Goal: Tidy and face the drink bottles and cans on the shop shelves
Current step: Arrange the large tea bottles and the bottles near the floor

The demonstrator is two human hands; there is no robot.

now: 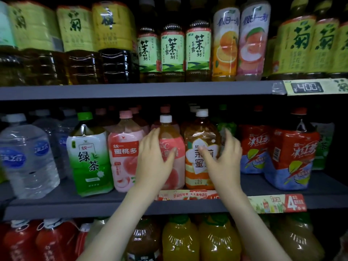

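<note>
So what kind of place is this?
Probably a shop's drinks aisle: shelves full of bottled tea, juice and water, a price tag on the upper shelf edge, a promo strip below the peach bottle the left hand grips and the tea bottle the right hand grips.

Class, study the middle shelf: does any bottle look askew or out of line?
The red tea bottle far right is turned corner-on, barcode showing, and stands ahead of its red neighbour. The left hand grips the white-capped pink bottle, the right hand the orange bottle.
</note>
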